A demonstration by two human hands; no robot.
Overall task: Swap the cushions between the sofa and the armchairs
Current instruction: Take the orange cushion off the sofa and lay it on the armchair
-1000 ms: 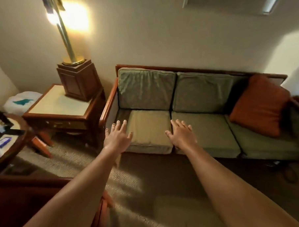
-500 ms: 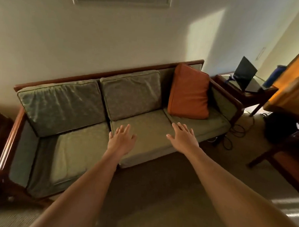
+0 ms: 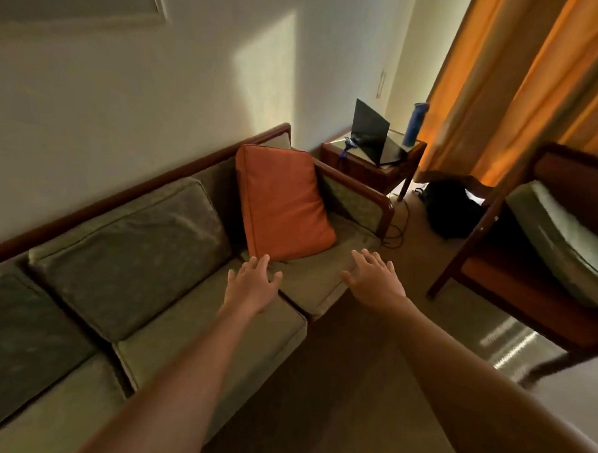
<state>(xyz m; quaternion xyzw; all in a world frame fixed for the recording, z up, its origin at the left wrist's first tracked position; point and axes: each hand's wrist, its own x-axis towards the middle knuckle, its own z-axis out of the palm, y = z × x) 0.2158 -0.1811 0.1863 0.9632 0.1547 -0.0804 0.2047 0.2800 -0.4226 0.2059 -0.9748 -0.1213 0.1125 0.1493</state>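
Left hand: the left hand point(image 3: 252, 283) reached out palm down, fingers spread, empty, just before the lower corner of the orange cushion point(image 3: 281, 202).
Right hand: the right hand point(image 3: 374, 282) was likewise spread and empty, over the front edge of the end seat.
Orange cushion: stood tilted against the sofa point(image 3: 125, 239) back at its armrest end.
Sofa: green cushions, dark wood frame.
Table: the table point(image 3: 369, 162) beyond the armrest carried an open laptop point(image 3: 370, 130) and a blue bottle point(image 3: 415, 123).
Armchair: the armchair point(image 3: 543, 257) held a green cushion point(image 3: 557, 241), beside orange curtains point(image 3: 523, 82).
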